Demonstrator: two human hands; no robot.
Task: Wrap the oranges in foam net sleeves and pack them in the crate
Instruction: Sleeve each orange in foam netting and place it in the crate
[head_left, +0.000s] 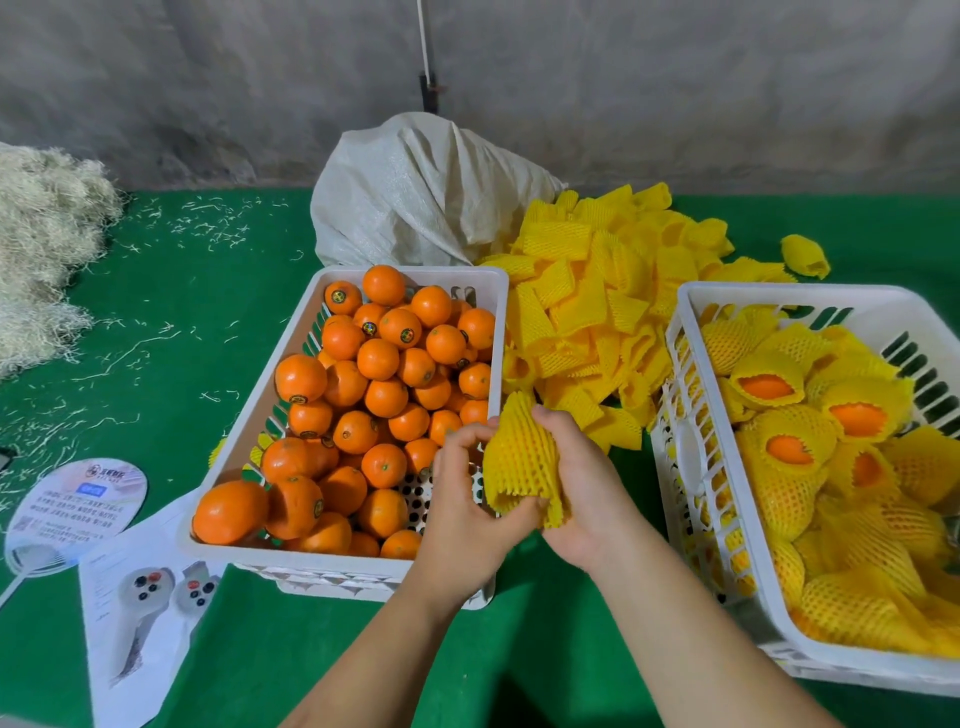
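Note:
A white crate (249, 410) at centre left is heaped with bare oranges (379, 358). To the right, a second white crate (680, 322) holds oranges wrapped in yellow foam net (789, 447). Between the crates my left hand (467, 499) and my right hand (582, 488) both grip one yellow foam net sleeve (519, 462), stretched between them. Whether an orange is inside the sleeve is hidden. A pile of loose yellow sleeves (597, 306) lies behind my hands.
A white woven sack (415, 192) stands at the back by the grey wall. Pale straw-like shreds (47, 249) are heaped at far left on the green surface (182, 291). A round hand fan (78, 499) and a printed sheet (140, 608) lie front left.

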